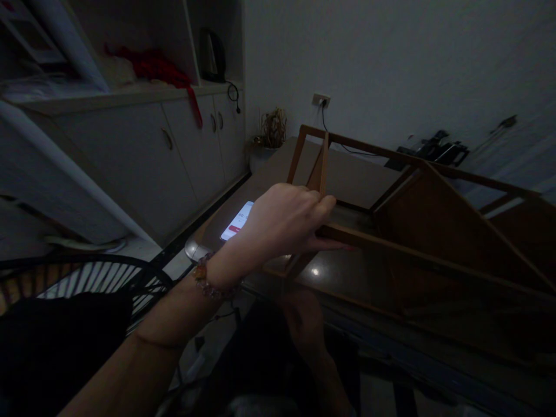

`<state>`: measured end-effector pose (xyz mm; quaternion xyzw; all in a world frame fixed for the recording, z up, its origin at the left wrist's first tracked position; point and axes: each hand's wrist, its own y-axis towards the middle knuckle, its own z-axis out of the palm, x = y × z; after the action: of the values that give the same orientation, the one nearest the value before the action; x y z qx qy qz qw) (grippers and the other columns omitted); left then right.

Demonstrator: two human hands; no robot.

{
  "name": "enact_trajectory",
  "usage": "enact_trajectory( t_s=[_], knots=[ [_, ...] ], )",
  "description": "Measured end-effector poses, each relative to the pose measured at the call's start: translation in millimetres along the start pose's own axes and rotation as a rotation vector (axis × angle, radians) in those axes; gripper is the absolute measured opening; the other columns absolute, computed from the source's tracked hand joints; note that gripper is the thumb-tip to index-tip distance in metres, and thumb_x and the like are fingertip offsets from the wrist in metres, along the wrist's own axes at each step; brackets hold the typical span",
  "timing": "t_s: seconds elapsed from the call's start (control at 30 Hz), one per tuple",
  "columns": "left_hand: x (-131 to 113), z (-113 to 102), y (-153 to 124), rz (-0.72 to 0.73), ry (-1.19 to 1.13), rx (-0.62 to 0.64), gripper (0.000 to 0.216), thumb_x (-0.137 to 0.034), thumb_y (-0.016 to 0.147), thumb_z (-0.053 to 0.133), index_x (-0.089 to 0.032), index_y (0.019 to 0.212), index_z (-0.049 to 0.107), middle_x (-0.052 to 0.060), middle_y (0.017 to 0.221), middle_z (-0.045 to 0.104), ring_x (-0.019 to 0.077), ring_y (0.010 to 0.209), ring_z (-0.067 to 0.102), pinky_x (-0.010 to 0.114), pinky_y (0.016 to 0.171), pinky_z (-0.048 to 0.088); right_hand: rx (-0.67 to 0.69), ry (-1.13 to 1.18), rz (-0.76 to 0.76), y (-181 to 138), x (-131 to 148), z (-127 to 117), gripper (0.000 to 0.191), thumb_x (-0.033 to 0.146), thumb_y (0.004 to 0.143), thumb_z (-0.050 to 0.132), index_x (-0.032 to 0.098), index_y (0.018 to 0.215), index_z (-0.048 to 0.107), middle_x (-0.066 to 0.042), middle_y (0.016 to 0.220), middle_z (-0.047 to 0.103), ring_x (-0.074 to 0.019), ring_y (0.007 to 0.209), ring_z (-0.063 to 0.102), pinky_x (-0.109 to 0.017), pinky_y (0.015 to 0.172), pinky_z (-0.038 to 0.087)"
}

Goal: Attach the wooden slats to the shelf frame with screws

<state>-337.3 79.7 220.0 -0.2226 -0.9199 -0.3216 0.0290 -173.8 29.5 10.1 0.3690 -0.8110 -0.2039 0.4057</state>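
Note:
A brown wooden rack [373,237] with slim bars and several panels lies across the table. My left hand [291,214], with a beaded bracelet on its wrist, is closed around the rack's near upper bar at its left end. Its fingers wrap over the wood, and the thumb side shows below the bar. Lower down, in deep shadow, my right hand [304,315] is curled at the rack's near bottom corner. Its fingertips and whatever lies in them are too dark to make out. A lit phone [237,222] lies just left of my left hand, partly covered by it.
The brown table [269,174] stands by a wall with a socket [321,100] and cable. White cabinets [130,145] bear a red cloth [156,69] and a kettle [212,55]. A potted dry plant [273,130] stands behind; a black chair [143,272] is at left.

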Motion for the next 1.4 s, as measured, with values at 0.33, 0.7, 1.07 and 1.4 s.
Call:
enact_trajectory(
  t_s=[0.33, 0.7, 1.07, 1.4],
  knots=[
    [-0.8, 1.0, -1.2, 0.001, 0.011, -0.03, 0.065, -0.076, 0.08, 0.037, -0.016, 0.081, 0.062, 0.003, 0.061, 0.063, 0.0153, 0.051, 0.055, 0.029, 0.048, 0.013, -0.033, -0.053, -0.078, 1.1, 0.3, 4.5, 0.014, 0.023, 0.094, 0.051, 0.021, 0.086, 0.062, -0.002, 0.078, 0.068, -0.0155, 0.073, 0.06, -0.031, 0.07, 0.045],
    [-0.3, 1.9, -2.7, 0.003, 0.008, -0.055, 0.066, -0.076, 0.081, 0.033, -0.016, 0.081, 0.062, 0.003, 0.06, 0.061, 0.0151, 0.051, 0.054, 0.03, 0.049, 0.013, -0.071, 0.104, 0.12, 1.1, 1.2, 0.5, 0.013, 0.016, 0.091, 0.05, 0.02, 0.086, 0.061, -0.002, 0.08, 0.066, -0.0149, 0.075, 0.061, -0.028, 0.067, 0.049],
    [-1.6, 1.1, -3.1, -0.01, 0.002, -0.041, 0.063, -0.075, 0.081, 0.037, -0.017, 0.081, 0.062, 0.003, 0.062, 0.063, 0.0156, 0.052, 0.055, 0.03, 0.049, 0.014, -0.027, -0.034, -0.088, -0.9, 0.6, 8.7, 0.011, 0.018, 0.092, 0.053, 0.02, 0.086, 0.063, -0.003, 0.077, 0.069, -0.016, 0.072, 0.061, -0.031, 0.068, 0.048],
    [-1.1, 3.2, -4.0, -0.032, -0.006, -0.042, 0.064, -0.076, 0.08, 0.038, -0.017, 0.083, 0.063, 0.003, 0.063, 0.064, 0.0146, 0.053, 0.056, 0.029, 0.05, 0.015, -0.102, 0.019, 0.032, -5.3, 1.5, 8.5, 0.015, 0.019, 0.093, 0.05, 0.02, 0.085, 0.063, -0.004, 0.077, 0.068, -0.0158, 0.071, 0.063, -0.029, 0.064, 0.05]
  ],
)
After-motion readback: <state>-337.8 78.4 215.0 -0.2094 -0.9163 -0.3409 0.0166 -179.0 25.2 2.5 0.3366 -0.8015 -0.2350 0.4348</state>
